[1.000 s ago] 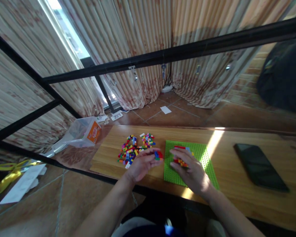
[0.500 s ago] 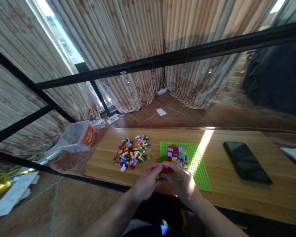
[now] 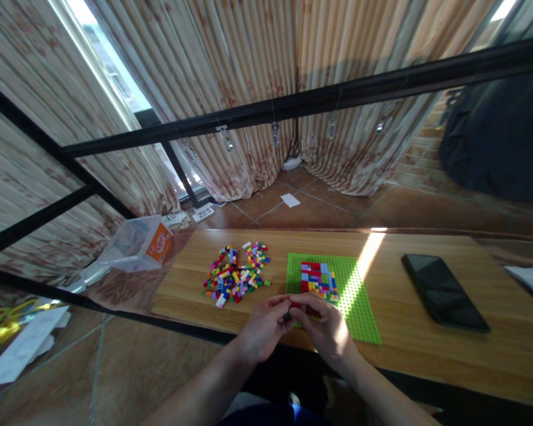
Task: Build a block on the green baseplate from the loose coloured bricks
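Just over the near edge of the green baseplate [image 3: 364, 322], my two hands meet fingertip to fingertip. A small red toy brick [image 3: 295, 305] shows between them, mostly covered by fingers. My left hand [image 3: 265, 325] pinches it from the left, and my right hand [image 3: 328, 328] grips from the right. Whether it is one brick or more, I cannot tell. Beyond my fingers, a block of multicoloured bricks [image 3: 317, 277] stands on the baseplate, red along its far side. Its near part is hidden by my right hand.
Loose bricks [image 3: 235, 275] lie heaped on the wooden table [image 3: 373, 367], left of the baseplate. A black phone [image 3: 444, 293] rests on the right. Past the table's left end sits a clear plastic box [image 3: 133, 245] with an orange label. A dark metal rail [image 3: 266, 112] crosses behind.
My fingers have shifted slightly around the red brick, and less of it shows now. Both hands stay in nearly the same place; the bricks on the baseplate look the same.
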Demonstrator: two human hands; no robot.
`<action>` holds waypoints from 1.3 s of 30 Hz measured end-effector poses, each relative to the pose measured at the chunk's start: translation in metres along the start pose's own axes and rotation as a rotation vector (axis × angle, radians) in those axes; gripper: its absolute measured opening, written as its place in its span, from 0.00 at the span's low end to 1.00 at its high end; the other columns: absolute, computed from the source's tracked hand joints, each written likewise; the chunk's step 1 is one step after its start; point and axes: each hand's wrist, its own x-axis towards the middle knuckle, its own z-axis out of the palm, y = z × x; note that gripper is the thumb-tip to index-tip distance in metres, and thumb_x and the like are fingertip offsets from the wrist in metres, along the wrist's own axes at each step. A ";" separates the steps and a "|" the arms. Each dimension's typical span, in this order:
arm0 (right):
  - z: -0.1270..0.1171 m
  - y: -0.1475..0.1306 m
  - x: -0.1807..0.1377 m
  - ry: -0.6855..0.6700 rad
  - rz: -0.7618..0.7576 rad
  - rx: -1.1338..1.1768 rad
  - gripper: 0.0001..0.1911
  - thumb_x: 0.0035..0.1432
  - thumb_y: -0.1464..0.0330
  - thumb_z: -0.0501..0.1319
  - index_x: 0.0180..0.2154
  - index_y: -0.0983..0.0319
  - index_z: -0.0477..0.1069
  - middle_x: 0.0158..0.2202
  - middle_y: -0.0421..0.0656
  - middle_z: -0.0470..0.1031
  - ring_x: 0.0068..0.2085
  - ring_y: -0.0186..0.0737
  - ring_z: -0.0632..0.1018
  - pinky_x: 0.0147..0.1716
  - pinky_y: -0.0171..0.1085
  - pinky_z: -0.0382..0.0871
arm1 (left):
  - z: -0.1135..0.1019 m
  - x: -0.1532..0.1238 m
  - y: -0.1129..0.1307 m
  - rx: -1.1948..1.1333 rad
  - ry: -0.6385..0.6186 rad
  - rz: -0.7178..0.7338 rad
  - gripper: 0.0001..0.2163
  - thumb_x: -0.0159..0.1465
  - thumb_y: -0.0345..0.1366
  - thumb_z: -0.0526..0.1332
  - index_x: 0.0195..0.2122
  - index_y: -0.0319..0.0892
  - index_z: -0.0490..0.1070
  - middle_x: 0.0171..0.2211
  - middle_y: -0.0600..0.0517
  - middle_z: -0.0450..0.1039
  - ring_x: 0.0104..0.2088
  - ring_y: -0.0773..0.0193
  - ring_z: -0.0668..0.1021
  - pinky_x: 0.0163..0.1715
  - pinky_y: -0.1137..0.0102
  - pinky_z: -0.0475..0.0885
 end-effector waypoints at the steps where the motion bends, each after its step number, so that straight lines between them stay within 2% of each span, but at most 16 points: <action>1: 0.000 0.001 0.000 0.011 -0.002 0.031 0.10 0.58 0.64 0.63 0.42 0.58 0.78 0.38 0.45 0.79 0.38 0.42 0.79 0.39 0.42 0.76 | 0.000 0.000 0.001 0.001 0.002 -0.001 0.13 0.49 0.34 0.74 0.35 0.36 0.79 0.33 0.48 0.76 0.31 0.72 0.74 0.32 0.77 0.67; 5: -0.002 0.001 0.001 0.027 -0.012 0.071 0.11 0.59 0.61 0.63 0.42 0.57 0.78 0.39 0.46 0.79 0.40 0.43 0.79 0.40 0.43 0.77 | 0.004 0.001 0.004 0.008 -0.010 -0.001 0.11 0.50 0.30 0.72 0.35 0.36 0.79 0.34 0.48 0.77 0.31 0.72 0.75 0.32 0.78 0.67; 9: -0.003 -0.001 0.001 0.073 -0.023 -0.014 0.12 0.61 0.61 0.62 0.44 0.57 0.77 0.41 0.47 0.79 0.42 0.43 0.79 0.43 0.43 0.76 | 0.010 0.007 0.005 -0.098 0.055 -0.061 0.01 0.57 0.28 0.66 0.31 0.36 0.76 0.31 0.50 0.75 0.30 0.72 0.75 0.30 0.78 0.69; 12: -0.003 -0.002 0.002 0.110 0.047 0.049 0.13 0.61 0.59 0.61 0.44 0.57 0.77 0.40 0.46 0.79 0.41 0.43 0.80 0.42 0.44 0.76 | 0.013 0.012 0.007 -0.175 0.113 -0.148 0.07 0.63 0.30 0.60 0.29 0.34 0.74 0.26 0.50 0.72 0.25 0.73 0.73 0.25 0.79 0.68; 16: -0.006 -0.003 0.007 0.127 0.249 0.307 0.20 0.56 0.51 0.63 0.42 0.60 0.75 0.33 0.46 0.81 0.31 0.42 0.81 0.34 0.44 0.79 | 0.014 0.014 0.010 -0.182 0.035 -0.180 0.12 0.66 0.37 0.58 0.30 0.33 0.74 0.25 0.49 0.72 0.24 0.73 0.72 0.23 0.80 0.68; 19: -0.008 -0.004 0.011 0.119 0.321 0.426 0.23 0.51 0.49 0.66 0.39 0.61 0.75 0.33 0.47 0.81 0.30 0.42 0.81 0.34 0.45 0.80 | 0.014 0.015 0.007 -0.178 0.043 -0.141 0.09 0.64 0.35 0.61 0.31 0.34 0.74 0.25 0.51 0.71 0.24 0.74 0.72 0.24 0.80 0.67; 22: -0.005 -0.002 0.012 0.150 0.327 0.484 0.23 0.50 0.49 0.67 0.39 0.61 0.75 0.33 0.47 0.81 0.30 0.42 0.81 0.34 0.44 0.80 | 0.013 0.019 0.000 -0.171 0.069 -0.063 0.05 0.61 0.32 0.65 0.31 0.35 0.74 0.26 0.52 0.71 0.25 0.75 0.71 0.25 0.80 0.66; 26: -0.001 0.004 0.013 0.189 0.348 0.506 0.22 0.49 0.50 0.68 0.38 0.60 0.75 0.30 0.44 0.79 0.29 0.42 0.81 0.32 0.43 0.79 | 0.013 0.022 -0.006 -0.092 0.053 0.057 0.07 0.55 0.35 0.69 0.29 0.37 0.73 0.27 0.54 0.72 0.27 0.74 0.72 0.26 0.78 0.65; 31: -0.002 0.007 0.013 0.183 0.307 0.411 0.20 0.50 0.52 0.67 0.37 0.60 0.76 0.30 0.44 0.79 0.30 0.40 0.79 0.32 0.42 0.78 | 0.017 0.018 -0.008 0.043 0.029 0.125 0.13 0.52 0.40 0.71 0.31 0.38 0.74 0.26 0.53 0.73 0.28 0.72 0.72 0.30 0.75 0.64; 35: -0.002 0.004 0.011 0.175 0.235 0.283 0.17 0.54 0.53 0.66 0.35 0.61 0.77 0.30 0.44 0.79 0.31 0.40 0.78 0.33 0.40 0.77 | 0.021 0.016 -0.009 0.142 0.099 0.199 0.16 0.49 0.40 0.73 0.34 0.38 0.75 0.28 0.51 0.74 0.29 0.69 0.73 0.30 0.73 0.64; 39: -0.004 0.004 0.009 0.154 0.214 0.272 0.15 0.55 0.55 0.65 0.37 0.60 0.77 0.31 0.44 0.79 0.31 0.40 0.79 0.33 0.40 0.77 | 0.023 0.016 -0.009 0.148 0.130 0.236 0.14 0.48 0.39 0.72 0.33 0.38 0.74 0.28 0.52 0.73 0.29 0.69 0.73 0.32 0.73 0.65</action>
